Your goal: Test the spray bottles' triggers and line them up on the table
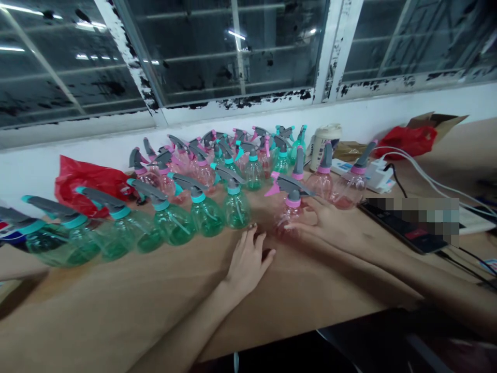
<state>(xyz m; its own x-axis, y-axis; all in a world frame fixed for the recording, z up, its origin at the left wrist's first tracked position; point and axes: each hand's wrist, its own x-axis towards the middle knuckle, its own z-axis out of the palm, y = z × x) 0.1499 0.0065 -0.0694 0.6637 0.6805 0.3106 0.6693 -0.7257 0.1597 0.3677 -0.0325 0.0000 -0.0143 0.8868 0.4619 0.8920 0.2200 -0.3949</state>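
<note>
My right hand [330, 224] is wrapped around a pink spray bottle [289, 210] with a grey trigger head and pink collar, standing upright on the brown table [116, 311]. My left hand [248, 259] lies flat on the tabletop with fingers stretched out, holding nothing, just left of that bottle. Directly beyond my left hand stands a green spray bottle [236, 204] at the right end of a row of several green bottles [128, 228] running off to the left.
Many more pink and green spray bottles [233, 155] crowd the back by the white wall under the windows. A red plastic bag [87, 181] lies at left, another [407, 140] at right. A power strip [368, 176], cables and a phone [404, 228] lie at right.
</note>
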